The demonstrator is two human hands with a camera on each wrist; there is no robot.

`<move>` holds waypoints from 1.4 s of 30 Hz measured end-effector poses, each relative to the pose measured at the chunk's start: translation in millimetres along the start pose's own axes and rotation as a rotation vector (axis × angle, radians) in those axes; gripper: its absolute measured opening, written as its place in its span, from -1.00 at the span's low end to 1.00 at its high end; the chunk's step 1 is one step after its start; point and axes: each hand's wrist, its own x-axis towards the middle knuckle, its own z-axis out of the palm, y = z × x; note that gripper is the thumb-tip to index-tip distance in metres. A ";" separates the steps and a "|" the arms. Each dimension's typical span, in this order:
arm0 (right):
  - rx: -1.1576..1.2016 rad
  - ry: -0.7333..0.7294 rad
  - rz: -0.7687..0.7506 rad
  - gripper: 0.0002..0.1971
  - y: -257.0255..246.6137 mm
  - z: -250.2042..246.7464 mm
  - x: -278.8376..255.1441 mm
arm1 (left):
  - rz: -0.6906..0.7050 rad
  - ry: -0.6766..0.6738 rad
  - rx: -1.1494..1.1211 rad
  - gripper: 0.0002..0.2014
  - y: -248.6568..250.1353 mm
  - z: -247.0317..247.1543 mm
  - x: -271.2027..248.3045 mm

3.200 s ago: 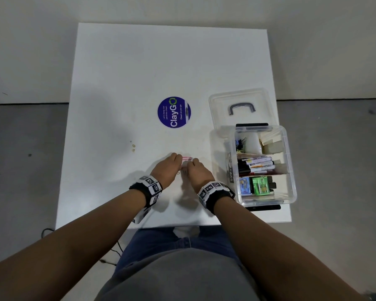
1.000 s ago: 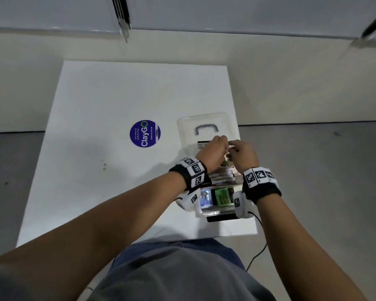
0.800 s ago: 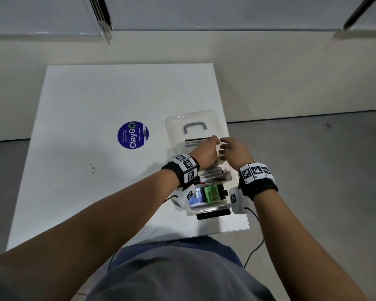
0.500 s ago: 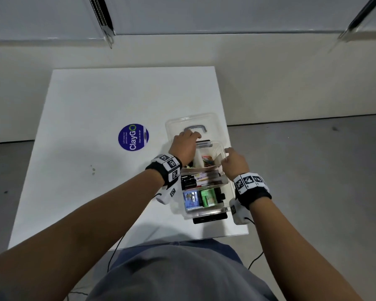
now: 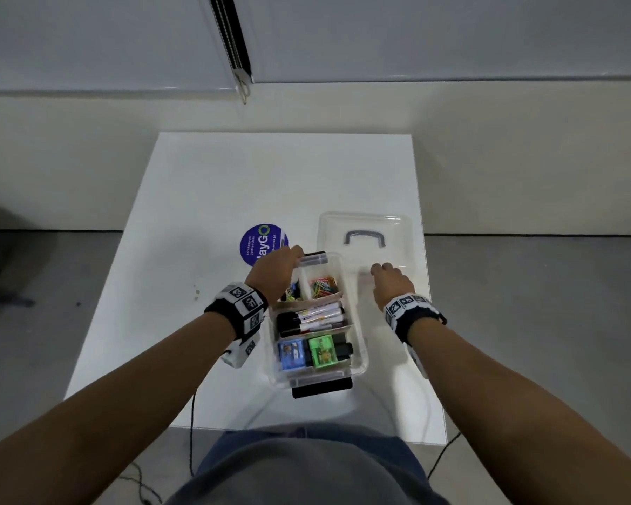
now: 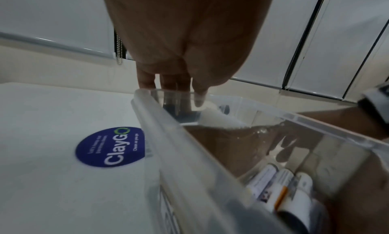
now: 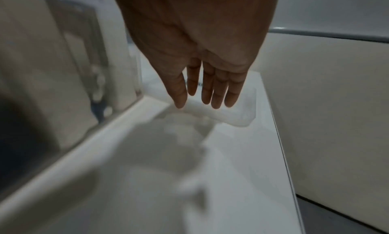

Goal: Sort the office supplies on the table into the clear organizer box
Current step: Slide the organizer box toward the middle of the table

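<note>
The clear organizer box (image 5: 357, 344) stands on the white table (image 5: 234, 176) and holds coloured paper clips (image 5: 324, 286), markers (image 5: 312, 318) and small blue and green packs (image 5: 306, 353). My left hand (image 5: 281, 267) grips the box's far left corner. In the left wrist view the left hand (image 6: 174, 87) has its fingers behind the far wall and its thumb over the rim (image 6: 168, 131). My right hand (image 5: 388, 278) hovers with straight fingers over the near edge of the loose clear lid (image 5: 365, 227). The right wrist view shows the right hand (image 7: 208, 97) empty above the lid (image 7: 227, 116).
A round blue ClayGo sticker (image 5: 257, 238) lies just left of the box's far end. The lid sits close to the table's right edge (image 5: 428, 286). A black latch (image 5: 321, 388) sticks out at the box's near end. Cables hang off the front edge.
Both hands came from the table's middle to the box's far compartment. Since then the right hand left the box's right side and reached towards the lid; the left hand stayed at the far left corner.
</note>
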 end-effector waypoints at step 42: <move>0.194 0.239 -0.045 -0.44 -126.2 -54.0 -33.3 | -0.360 0.292 -0.615 -0.79 -79.7 -18.0 -72.6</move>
